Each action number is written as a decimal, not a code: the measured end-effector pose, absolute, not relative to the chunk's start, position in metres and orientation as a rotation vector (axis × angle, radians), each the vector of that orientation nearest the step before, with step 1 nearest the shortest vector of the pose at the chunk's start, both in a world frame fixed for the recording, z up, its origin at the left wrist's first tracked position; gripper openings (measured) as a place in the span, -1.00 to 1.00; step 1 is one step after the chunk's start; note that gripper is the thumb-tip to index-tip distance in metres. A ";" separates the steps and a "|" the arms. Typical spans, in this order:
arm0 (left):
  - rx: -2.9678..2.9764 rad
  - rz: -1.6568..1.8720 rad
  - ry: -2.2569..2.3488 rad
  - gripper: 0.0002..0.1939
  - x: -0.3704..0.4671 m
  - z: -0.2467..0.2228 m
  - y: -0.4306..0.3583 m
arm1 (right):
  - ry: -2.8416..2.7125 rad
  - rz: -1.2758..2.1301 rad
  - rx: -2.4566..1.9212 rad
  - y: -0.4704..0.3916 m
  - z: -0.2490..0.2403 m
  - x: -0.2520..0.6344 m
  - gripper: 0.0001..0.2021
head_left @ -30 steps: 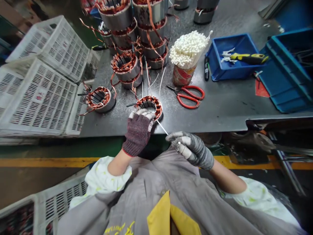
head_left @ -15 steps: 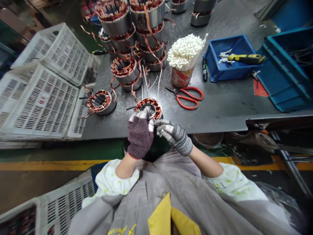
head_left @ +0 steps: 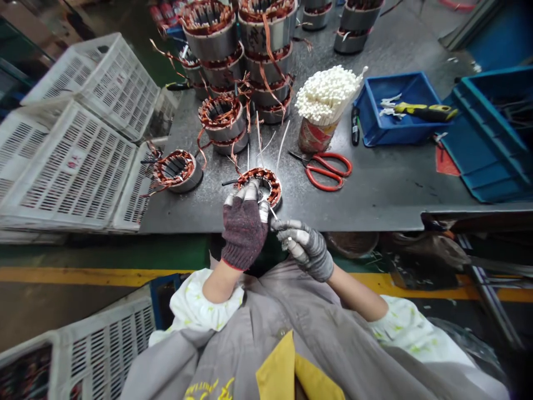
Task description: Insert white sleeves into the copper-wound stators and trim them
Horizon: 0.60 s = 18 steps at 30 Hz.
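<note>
A motor stator point(head_left: 273, 189), a ring of copper windings, lies on the bench near its front edge. My left hand point(head_left: 245, 230), in a dark purple glove with pale fingertips, is closed on its near left rim, fingers reaching into the bore. A short white cord point(head_left: 273, 213) runs from the near side of the ring to my right hand point(head_left: 306, 244). That hand, gloved in grey, is closed with the cord pinched at its fingertips. Thin white strands point(head_left: 283, 143) stand up behind the ring. The windings under my left fingers are hidden.
Another stator point(head_left: 187, 180) stands to the left, with stacked stators point(head_left: 222, 83) behind. On the right are red-handled scissors point(head_left: 327, 172), a can point(head_left: 316, 136) of white sticks, a marker point(head_left: 355, 126) and a blue bin point(head_left: 387, 136) holding yellow-black cutters point(head_left: 428, 112). White crates point(head_left: 83, 161) flank the bench.
My right hand has pulled away from the stator, down and to the right, and the white cord now shows stretched between them. My left hand stays on the ring. The view has shifted slightly.
</note>
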<state>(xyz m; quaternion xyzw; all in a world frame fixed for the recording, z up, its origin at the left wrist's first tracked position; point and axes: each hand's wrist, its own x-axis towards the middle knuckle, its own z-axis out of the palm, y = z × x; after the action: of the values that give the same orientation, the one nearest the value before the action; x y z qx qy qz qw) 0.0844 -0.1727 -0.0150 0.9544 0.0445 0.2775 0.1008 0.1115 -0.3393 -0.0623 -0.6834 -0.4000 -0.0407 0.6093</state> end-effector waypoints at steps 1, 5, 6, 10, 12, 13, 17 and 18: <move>2.822 0.809 0.130 -0.60 0.085 -0.015 -0.173 | -0.895 -0.084 -1.603 -0.337 -0.064 0.112 -0.76; 2.713 0.775 0.205 -0.60 0.087 -0.014 -0.172 | -0.777 -0.120 -1.566 -0.320 -0.063 0.119 -0.77; 2.672 0.775 0.225 -0.59 0.087 -0.013 -0.172 | -0.744 -0.108 -1.536 -0.317 -0.060 0.121 -0.78; 2.588 0.788 0.160 -0.73 0.088 -0.009 -0.170 | -0.428 0.150 -1.437 -0.315 -0.047 0.131 -0.77; 2.598 0.820 0.113 -0.80 0.087 -0.009 -0.170 | -0.271 0.297 -1.403 -0.316 -0.041 0.136 -0.73; 2.603 0.844 0.099 -0.81 0.087 -0.009 -0.170 | -0.233 0.343 -1.395 -0.317 -0.039 0.138 -0.72; 2.580 0.910 0.014 -0.83 0.084 -0.014 -0.168 | -0.259 0.312 -1.450 -0.315 -0.032 0.144 -0.76; 2.575 0.919 -0.015 -0.83 0.083 -0.014 -0.167 | -0.282 0.284 -1.493 -0.314 -0.031 0.145 -0.77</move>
<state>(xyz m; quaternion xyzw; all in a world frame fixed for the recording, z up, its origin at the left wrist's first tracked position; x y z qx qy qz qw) 0.0832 -0.1672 -0.0141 0.9223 -0.0054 0.3292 0.2024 0.1448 -0.3137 -0.0313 -0.6742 -0.1276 0.1281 0.7160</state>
